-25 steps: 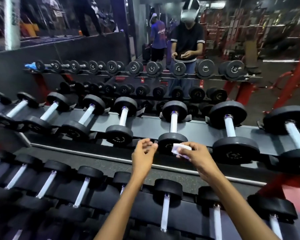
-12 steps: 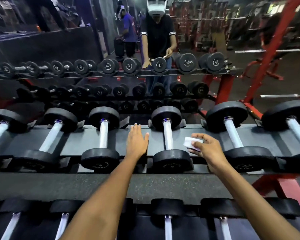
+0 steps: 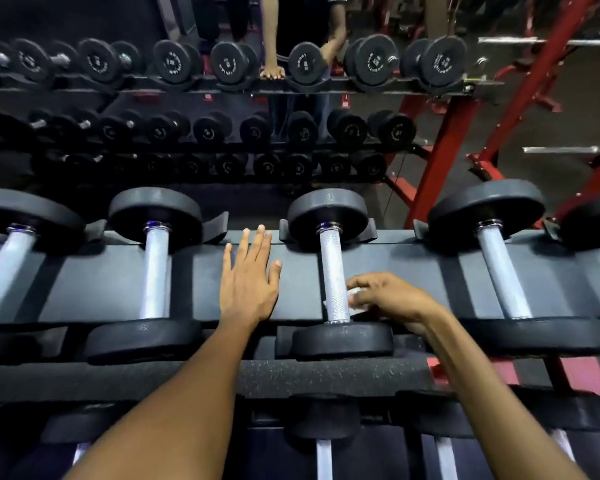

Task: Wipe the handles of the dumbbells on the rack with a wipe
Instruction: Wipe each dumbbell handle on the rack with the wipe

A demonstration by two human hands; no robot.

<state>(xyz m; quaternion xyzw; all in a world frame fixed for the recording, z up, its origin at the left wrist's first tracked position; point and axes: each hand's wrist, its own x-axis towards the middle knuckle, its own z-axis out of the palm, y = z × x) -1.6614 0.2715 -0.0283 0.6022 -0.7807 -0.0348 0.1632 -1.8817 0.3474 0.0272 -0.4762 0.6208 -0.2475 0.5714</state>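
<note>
Right hand [image 3: 392, 299] pinching wipe [image 3: 355, 301] against right side of dumbbell handle [image 3: 332, 275], frame centre. Handle's long axis runs toward top of frame, so stroke prob goes that way. Left hand [image 3: 248, 275] flat, fingers straight, on rack shelf [image 3: 101, 282] just left, farther off.

The mirrored dumbbell ends [image 3: 374, 60] carry pale markings, too blurred and small to read.

left hand [image 3: 248, 282] bare | right hand [image 3: 392, 301] bare | forearms unsleeved
</note>
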